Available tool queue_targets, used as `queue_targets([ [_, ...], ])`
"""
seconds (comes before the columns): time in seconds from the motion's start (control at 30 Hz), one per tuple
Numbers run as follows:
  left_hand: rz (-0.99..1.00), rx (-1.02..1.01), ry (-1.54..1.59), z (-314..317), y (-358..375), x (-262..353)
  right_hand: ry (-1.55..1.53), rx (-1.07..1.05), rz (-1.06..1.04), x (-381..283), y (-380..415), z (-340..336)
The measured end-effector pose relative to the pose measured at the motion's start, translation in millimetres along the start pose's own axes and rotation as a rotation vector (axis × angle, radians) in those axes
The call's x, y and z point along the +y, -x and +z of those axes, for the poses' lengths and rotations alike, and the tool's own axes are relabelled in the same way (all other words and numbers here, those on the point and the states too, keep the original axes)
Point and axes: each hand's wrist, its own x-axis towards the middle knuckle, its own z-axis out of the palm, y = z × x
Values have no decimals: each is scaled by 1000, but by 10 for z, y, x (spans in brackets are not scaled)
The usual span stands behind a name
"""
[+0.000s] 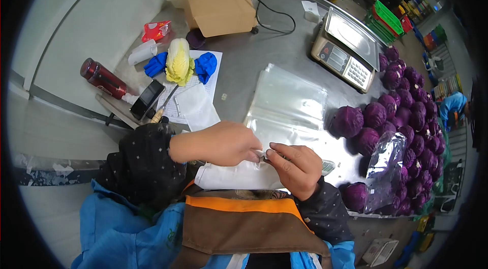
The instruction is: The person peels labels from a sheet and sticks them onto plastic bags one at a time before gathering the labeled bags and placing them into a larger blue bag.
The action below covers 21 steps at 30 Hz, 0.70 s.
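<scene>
Metal table [236,68] bears plastic bags [290,96] and cabbages [418,114], apparently crates [387,19] beyond.

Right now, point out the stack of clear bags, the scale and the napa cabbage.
Clear bags [287,103], head view: middle of the flat sheets.
Scale [349,42], head view: lower part of the weighing pan.
Napa cabbage [179,61], head view: mid-leaves.

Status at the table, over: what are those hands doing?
Left hand, right hand: grips meeting, anything pinched unclear. Clear plastic lying flat beyond. Purple cabbages off right; nothing visibly blocking.
</scene>
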Motion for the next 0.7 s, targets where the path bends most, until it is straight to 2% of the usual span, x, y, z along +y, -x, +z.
queue_targets([
  [0.07, 53, -58, 215, -1, -32, -116, 21, -2, -41, -14, -20, -33],
  [0.17, 20, -121, 336, -80, -66, -187, 33, -99, -108, -44, -86, -111],
  [0.23, 19, -106, 293, -111, -30, -136, -190, 15, 295, -88, -119, -139],
  [0.27, 16, -90, 255, -97, -11, -115, -266, 47, 581, -147, -181, -136],
  [0.3, 19, -98, 257, -81, -17, -110, -306, 13, 573, -72, -118, -107],
  [0.37, -19, -119, 216, -105, -53, -108, -25, -70, 260, -54, -120, -139],
  [0.4, -17, -115, 219, -76, -61, -144, -23, -74, 257, -52, -123, -149],
  [0.47, 50, -83, 345, 11, -76, -236, 41, -59, -66, -61, -111, -161],
  [0.5, 49, -80, 350, 20, -74, -244, 38, -64, -68, -71, -83, -168],
  [0.57, -12, -103, 320, -15, -73, -222, -105, -177, 118, -86, -30, -181],
  [0.6, -14, -102, 320, -31, -66, -214, -106, -178, 117, -78, -57, -177],
  [0.7, -28, -94, 305, -28, -53, -184, -364, 1, 555, -81, -149, -205],
])
